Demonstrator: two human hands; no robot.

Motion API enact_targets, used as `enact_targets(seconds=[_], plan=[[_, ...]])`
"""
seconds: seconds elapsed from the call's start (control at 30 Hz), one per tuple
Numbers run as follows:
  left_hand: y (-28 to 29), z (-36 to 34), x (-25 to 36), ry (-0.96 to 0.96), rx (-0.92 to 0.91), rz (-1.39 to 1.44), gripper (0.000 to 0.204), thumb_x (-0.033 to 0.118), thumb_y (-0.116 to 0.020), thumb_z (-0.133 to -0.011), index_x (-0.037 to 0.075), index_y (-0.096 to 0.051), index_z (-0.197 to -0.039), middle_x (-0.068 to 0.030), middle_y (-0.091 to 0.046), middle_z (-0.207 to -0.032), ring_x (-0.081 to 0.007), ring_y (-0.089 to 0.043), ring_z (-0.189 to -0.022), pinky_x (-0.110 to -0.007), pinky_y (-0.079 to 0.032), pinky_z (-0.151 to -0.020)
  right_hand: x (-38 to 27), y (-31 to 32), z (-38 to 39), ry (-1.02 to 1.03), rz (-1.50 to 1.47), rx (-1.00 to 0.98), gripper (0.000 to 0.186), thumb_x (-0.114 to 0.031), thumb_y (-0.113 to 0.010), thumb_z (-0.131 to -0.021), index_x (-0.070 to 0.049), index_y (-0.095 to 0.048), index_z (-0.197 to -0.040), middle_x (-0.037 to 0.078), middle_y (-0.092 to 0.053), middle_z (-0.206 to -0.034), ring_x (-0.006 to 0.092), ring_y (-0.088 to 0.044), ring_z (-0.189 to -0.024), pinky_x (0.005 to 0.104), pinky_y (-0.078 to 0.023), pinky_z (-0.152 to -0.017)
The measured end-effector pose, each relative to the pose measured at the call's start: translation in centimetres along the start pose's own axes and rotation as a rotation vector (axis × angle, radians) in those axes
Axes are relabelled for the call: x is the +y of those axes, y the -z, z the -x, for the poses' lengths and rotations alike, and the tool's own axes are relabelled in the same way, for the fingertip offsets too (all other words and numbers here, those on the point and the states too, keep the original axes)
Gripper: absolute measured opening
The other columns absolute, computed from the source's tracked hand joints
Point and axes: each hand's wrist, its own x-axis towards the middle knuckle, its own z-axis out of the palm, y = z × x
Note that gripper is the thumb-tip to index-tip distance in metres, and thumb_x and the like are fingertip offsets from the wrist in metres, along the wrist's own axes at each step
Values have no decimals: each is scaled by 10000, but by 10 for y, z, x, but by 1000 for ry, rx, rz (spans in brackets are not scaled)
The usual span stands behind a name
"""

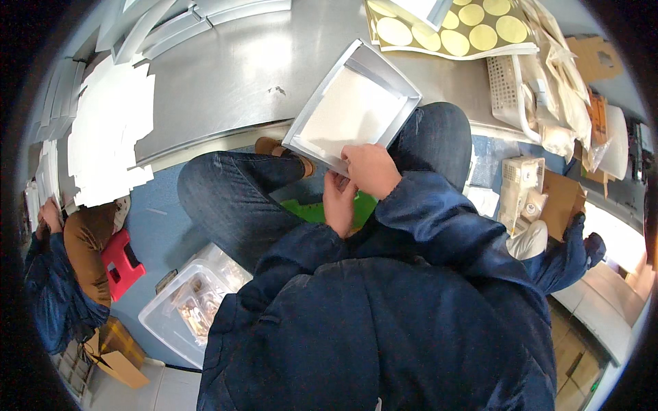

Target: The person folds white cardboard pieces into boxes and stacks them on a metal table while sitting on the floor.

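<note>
An open, shallow box [406, 115] with silver-grey walls and a pale inner floor tilts over my lap, its far part at the table edge. My right hand [372, 170] has its fingers closed at the near wall, reaching over the rim. Just below it, my left hand [338, 205] pinches the outside of that same near edge. Both hands almost touch; the fingertips are partly hidden. Inside the box I see only the plain pale floor.
The metal table [205, 82] bears white flat sheets [110, 130] at left, a sheet of round gold stickers [473, 31] and a white basket [504, 89] at right. A clear plastic bin [171, 312] and a red stool [122, 266] stand at left. People sit on both sides.
</note>
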Motion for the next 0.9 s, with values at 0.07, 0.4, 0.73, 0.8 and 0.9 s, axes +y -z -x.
enact_targets(seconds=[0.07, 0.4, 0.73, 0.8, 0.9], plan=[[0, 1, 2, -16, 3, -56, 551, 84, -604, -848, -27, -306, -1298, -169, -445, -1285, -230, -465, -1171, -328, -392, -965, -3, 0, 5, 29, 25, -18, 156, -108, -535, -742, -60, -647, -839, 156, -626, -725, 343, -602, -752, 444, -462, -719], [-11, 5, -3, -15, -6, -178, 551, 15, -616, -814, -30, -323, -1278, -154, -471, -1236, -191, -485, -1123, -302, -401, -931, -5, -4, 7, -82, -37, -48, 170, -86, -521, -761, -7, -600, -890, 192, -614, -796, 375, -585, -810, 448, -460, -745], [-17, 6, 9, 88, -42, 126, 517, 56, -594, -844, -39, -327, -1277, -127, -475, -1228, -195, -470, -1110, -315, -375, -940, 15, 45, -10, -105, 18, 411, 366, -68, -589, -730, 3, -536, -1085, 236, -575, -1028, 372, -551, -968, 441, -458, -803], [-17, 9, 9, 134, -75, 7, 455, 72, -557, -880, 18, -345, -1280, -99, -463, -1242, -176, -485, -1101, -321, -408, -940, 40, 81, -21, -68, 247, 773, 439, -94, -625, -709, -5, -527, -1127, 216, -544, -1107, 359, -516, -1031, 437, -444, -844], [-25, 12, 12, 168, -50, 52, 428, 96, -558, -889, 26, -359, -1261, -83, -458, -1239, -167, -485, -1082, -321, -433, -916, 93, 94, -55, -106, 249, 666, 316, -109, -643, -690, -9, -577, -983, 228, -608, -881, 379, -595, -824, 467, -469, -794]])
